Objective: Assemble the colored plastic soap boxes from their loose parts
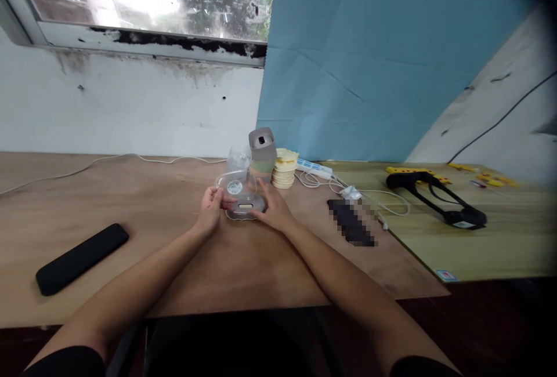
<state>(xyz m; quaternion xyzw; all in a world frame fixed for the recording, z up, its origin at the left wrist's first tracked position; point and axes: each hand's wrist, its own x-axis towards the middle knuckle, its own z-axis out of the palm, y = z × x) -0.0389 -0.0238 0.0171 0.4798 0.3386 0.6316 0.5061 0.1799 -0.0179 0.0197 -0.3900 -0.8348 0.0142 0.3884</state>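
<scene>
A shallow grey rounded piece with a slot in its middle [246,205] lies on the table between my hands. My left hand [210,207] is closed in a pinch at its left side, by a clear plastic piece with a pale rim; what the fingertips hold is too small to make out. My right hand [275,209] has its fingers spread, the thumb at the grey piece's right edge and the index finger reaching toward a stack of grey, greenish and pinkish pieces [262,151]. Just behind the grey piece shows a round white patterned disc [235,187].
Beside the grey stack stands a stack of cream pieces [284,171]. Clear plastic [238,159] stands behind. A power strip [314,168] with white cables lies to the right, near a blurred-out dark object [351,223]. Left lies a black case [82,258]; far right, a black strap frame [435,197].
</scene>
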